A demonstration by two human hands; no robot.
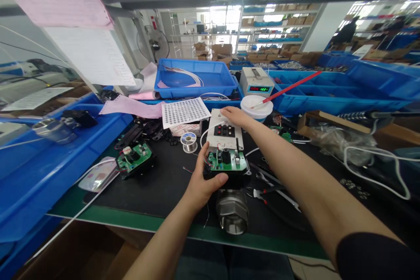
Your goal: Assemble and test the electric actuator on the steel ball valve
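Observation:
My left hand [200,181] grips a black housing from its left side, thumb across the front. A green circuit board [228,160] sits on top of the housing, and a hexagonal metal pipe fitting [232,212] is below it. Beyond it lies a pale panel [215,140] with black-and-red terminals [224,131]. My right hand [233,117] rests over the panel's far end, fingers bent together; what is under the fingertips is hidden. A white cable [205,132] curves up towards those fingers.
A solder spool [189,142] and a second board in a housing [136,157] stand left. Pliers [259,193] and a wrench [278,190] lie right. A white tub [257,107] holds a red-handled brush [292,87]. Behind are a lit meter [257,82] and blue trays [197,92].

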